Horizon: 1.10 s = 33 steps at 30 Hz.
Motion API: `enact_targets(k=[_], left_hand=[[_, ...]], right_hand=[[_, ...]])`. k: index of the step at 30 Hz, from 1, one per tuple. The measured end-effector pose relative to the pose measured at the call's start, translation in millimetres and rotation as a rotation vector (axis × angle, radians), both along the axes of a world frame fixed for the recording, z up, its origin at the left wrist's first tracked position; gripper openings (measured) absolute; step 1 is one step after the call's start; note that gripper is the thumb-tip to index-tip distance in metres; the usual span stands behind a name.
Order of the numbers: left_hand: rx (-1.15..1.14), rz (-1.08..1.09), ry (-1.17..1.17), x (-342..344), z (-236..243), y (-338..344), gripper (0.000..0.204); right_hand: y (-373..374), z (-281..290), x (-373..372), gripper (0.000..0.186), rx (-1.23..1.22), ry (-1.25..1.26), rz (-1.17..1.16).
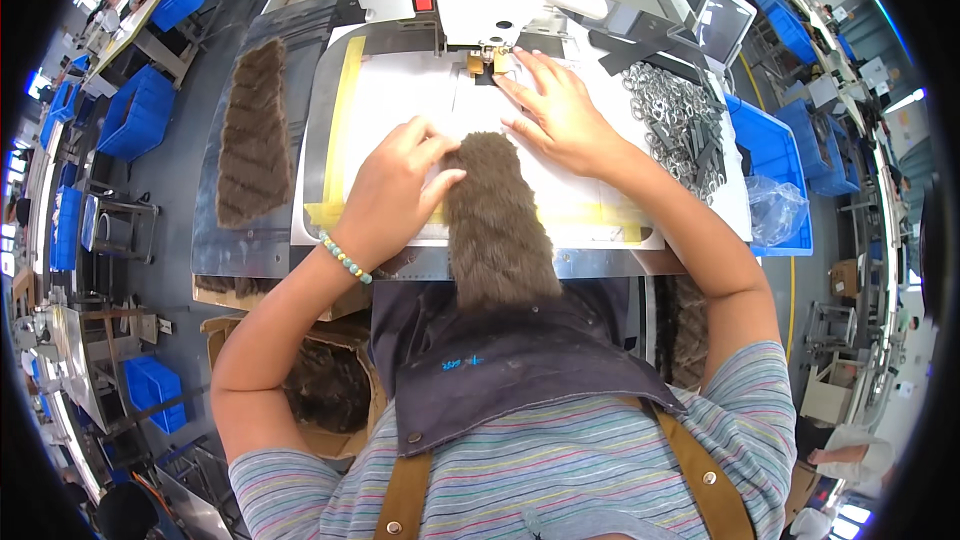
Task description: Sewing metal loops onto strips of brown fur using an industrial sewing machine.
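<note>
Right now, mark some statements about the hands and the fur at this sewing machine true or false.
1. The left hand rests on the top end of the brown fur strip. True.
2. The right hand holds scissors. False: it lies flat on the white template, fingers by the needle area.
3. A second fur strip lies to the left on the metal table. True.
4. The metal rings are heaped to the left of the left hand. False: they lie to the right of the right hand.

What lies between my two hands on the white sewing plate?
The top end of the brown fur strip lies between the left hand and right hand, in the head view.
</note>
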<state>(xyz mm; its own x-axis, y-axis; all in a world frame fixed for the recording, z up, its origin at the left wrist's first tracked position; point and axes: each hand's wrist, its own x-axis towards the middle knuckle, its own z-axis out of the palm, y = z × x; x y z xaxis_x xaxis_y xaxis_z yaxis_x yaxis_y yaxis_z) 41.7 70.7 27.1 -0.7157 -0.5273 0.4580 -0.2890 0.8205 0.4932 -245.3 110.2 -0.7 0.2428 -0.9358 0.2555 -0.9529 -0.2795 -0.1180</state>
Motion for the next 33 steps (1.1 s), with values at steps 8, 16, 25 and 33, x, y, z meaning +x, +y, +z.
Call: enact_targets(k=[8,16,25,33], left_hand=[[-0.179,-0.123,-0.058,-12,-11,-6,0.010],[-0.280,-0.143,-0.050,-12,-11,-7,0.012],[-0.266,-0.159,-0.057,-9,-10,-8,0.016],[-0.417,-0.215,0.002,-13,-1,-14,0.022]], right_hand=[[0,-1,9,0.065,0.035,0.069,-0.070],[2,-4,7,0.063,0.015,0.015,-0.056],[18,31,10,0.049,-0.211,-0.101,0.037],[47,34,24,0.024,0.087,-0.422,0.032]])
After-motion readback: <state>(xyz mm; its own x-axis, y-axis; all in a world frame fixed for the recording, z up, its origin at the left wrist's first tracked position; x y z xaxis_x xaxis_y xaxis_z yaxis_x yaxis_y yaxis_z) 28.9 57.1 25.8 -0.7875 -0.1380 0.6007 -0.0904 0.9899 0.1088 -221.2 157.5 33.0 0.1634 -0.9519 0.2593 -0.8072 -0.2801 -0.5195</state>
